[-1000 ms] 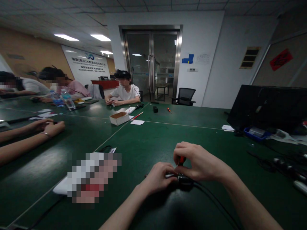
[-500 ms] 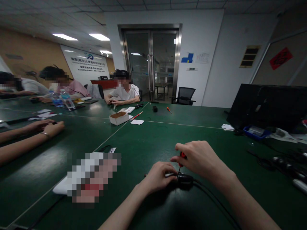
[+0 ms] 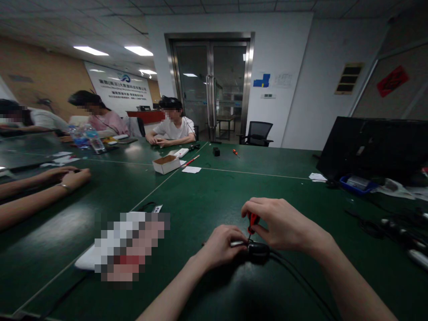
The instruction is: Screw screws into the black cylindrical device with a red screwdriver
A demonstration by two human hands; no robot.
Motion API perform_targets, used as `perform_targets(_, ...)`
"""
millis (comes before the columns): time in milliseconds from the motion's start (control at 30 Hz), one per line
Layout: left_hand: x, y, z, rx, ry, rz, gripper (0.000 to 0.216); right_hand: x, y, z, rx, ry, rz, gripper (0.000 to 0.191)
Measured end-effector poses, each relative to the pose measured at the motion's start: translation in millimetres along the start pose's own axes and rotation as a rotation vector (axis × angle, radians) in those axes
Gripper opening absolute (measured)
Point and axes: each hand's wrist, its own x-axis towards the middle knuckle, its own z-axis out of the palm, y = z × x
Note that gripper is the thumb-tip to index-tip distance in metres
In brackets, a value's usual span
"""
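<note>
My right hand (image 3: 279, 223) pinches a small red-handled screwdriver (image 3: 252, 220) and holds it upright, tip down on a small black device (image 3: 258, 252) lying on the green table (image 3: 207, 200). My left hand (image 3: 222, 246) is curled round the device's left end and steadies it, with a bit of white showing under the fingers. A black cable (image 3: 297, 276) runs from the device toward the lower right.
A blurred white object (image 3: 129, 245) lies to my left. Another person's forearms (image 3: 43, 187) rest on the table at the far left. An open cardboard box (image 3: 166, 164), papers, a second screwdriver (image 3: 236, 153) and seated people lie farther back. A black monitor (image 3: 374, 149) and cables stand at the right.
My right hand has shifted slightly on the screwdriver, fingers regripping its red handle. The left hand and device stay put. A person at the far left has sat more upright.
</note>
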Motion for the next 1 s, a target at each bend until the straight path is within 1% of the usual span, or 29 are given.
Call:
perform_targets(167, 0.3, -1.1, 0.3, -0.012, -0.003, 0.020, 0.014, 1.4, -0.2, 4.3, -0.128, 0.028, 0.056, 0.016)
perform_targets(333, 0.1, -4.0, 2.0, -0.028, 0.013, 0.025, 0.014, -1.9, -1.4, 3.7, -0.107, 0.002, 0.032, 0.022)
perform_targets(467, -0.1, -4.4, 2.0, -0.042, 0.015, 0.037, 0.014, -1.6, -1.6, 4.2, -0.149, 0.018, 0.036, 0.015)
perform_targets(567, 0.0, -4.8, 2.0, -0.041, 0.012, 0.039, 0.013, 1.5, -1.5, 6.0, -0.213, 0.044, 0.074, 0.010)
perform_targets(700, 0.5, -6.9, 3.4, -0.032, 0.016, 0.052, 0.011, 5.2, -1.7, 7.1, -0.281, 0.049, 0.134, 0.019)
perform_targets(767, 0.7, -7.5, 4.0, -0.027, 0.015, 0.055, 0.012, 5.1, -1.0, 7.2, -0.288, 0.075, 0.120, 0.020)
perform_targets(833, 0.6, -7.4, 4.1, -0.018, 0.015, 0.055, 0.012, 3.5, 0.1, 7.3, -0.236, 0.094, 0.062, 0.015)
perform_targets(900, 0.2, -6.8, 3.7, -0.011, 0.014, 0.050, 0.012, 1.5, 1.2, 7.3, -0.161, 0.080, 0.012, 0.015)
perform_targets(967, -0.2, -6.5, 3.3, -0.010, 0.011, 0.042, 0.012, 0.4, 1.3, 7.3, -0.128, 0.056, 0.003, 0.018)
perform_targets(1000, -0.3, -6.5, 3.3, -0.014, 0.013, 0.040, 0.012, 0.3, 1.0, 7.4, -0.137, 0.050, 0.007, 0.017)
